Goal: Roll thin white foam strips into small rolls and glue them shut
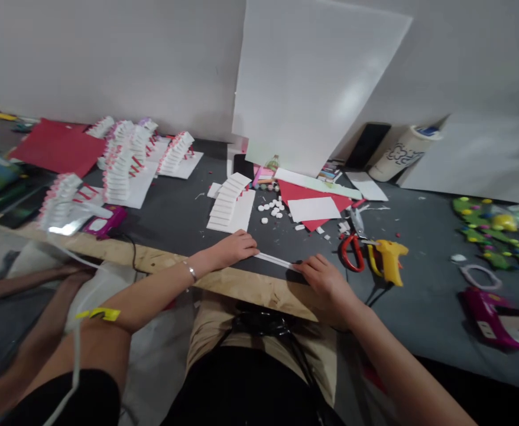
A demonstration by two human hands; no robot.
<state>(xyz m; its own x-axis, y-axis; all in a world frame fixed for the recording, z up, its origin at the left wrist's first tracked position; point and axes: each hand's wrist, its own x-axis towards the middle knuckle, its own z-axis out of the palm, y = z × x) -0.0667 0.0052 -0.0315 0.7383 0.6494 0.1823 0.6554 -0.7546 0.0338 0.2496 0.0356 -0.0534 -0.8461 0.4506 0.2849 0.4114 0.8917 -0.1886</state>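
Note:
A narrow white strip (276, 260) stretches between my two hands, just above the table's front edge. My left hand (238, 245) has its fingers closed on the strip's left end. At the other end, my right hand (320, 272) pinches it between thumb and fingers. Beyond my left hand stands a stepped white paper model (226, 204) on a white card base. Small white pellets (275, 208) lie in a loose group beside it. A white card (314, 209) rests on red paper (289, 190) farther right.
Red-handled scissors (352, 253) and a yellow glue gun (391, 261) lie right of my right hand. Several similar paper models (124, 160) stand at the left. A white board (317, 77) leans at the back. A co-worker's arms (33, 331) are at far left.

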